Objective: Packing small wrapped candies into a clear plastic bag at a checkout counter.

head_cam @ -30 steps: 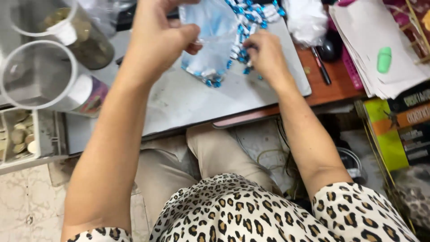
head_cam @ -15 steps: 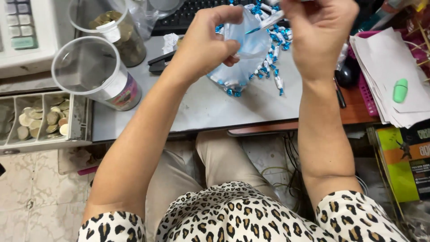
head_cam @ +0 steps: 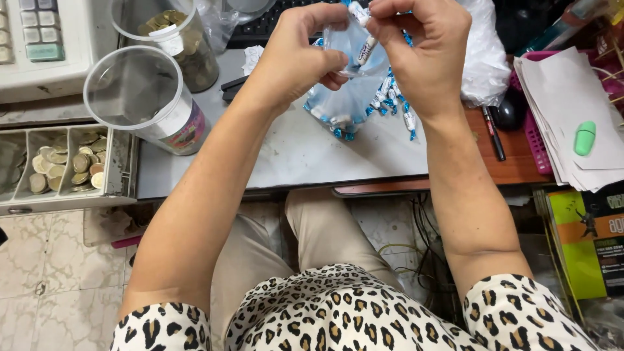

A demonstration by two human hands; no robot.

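Clear bag of sweets — mouth hidden by fingers.

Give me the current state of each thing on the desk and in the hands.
Clear bag: held up by both hands, wrapped candies inside.
Left hand: pinching the bag.
Right hand: pinching a candy at the bag's mouth.
Front plastic cup: upright, empty.
Coin drawer: open.

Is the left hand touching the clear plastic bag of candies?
Touching. The head view shows the left hand pinching the top edge of the clear plastic bag between thumb and fingers.
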